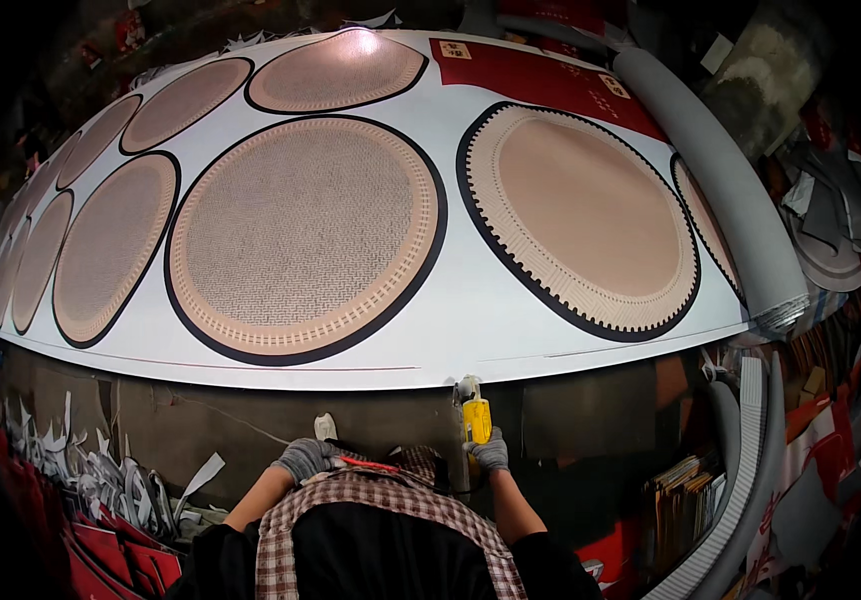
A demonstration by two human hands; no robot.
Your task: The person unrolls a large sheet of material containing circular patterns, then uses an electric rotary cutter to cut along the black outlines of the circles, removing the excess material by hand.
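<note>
My right hand point(491, 453), in a grey knit glove, grips a yellow handheld power cutter point(476, 420). The cutter's metal head meets the near edge of a large white printed sheet point(470, 345) spread over the table. Close to my waist, my left hand point(305, 459), also gloved, is curled at the checked apron point(285, 520). A slim red item point(367, 464) lies against the apron beside its fingers; whatever the hand holds is hidden. Large beige round designs with black borders, such as the woven-looking one point(305, 235), cover the sheet.
A thick grey roll point(710, 180) lies across the table's right end, beside a red printed panel point(550, 85). White and grey offcuts point(130, 480) are heaped at lower left. Stacked flat pieces point(685, 495) and a curved ribbed grey strip point(725, 520) stand at lower right.
</note>
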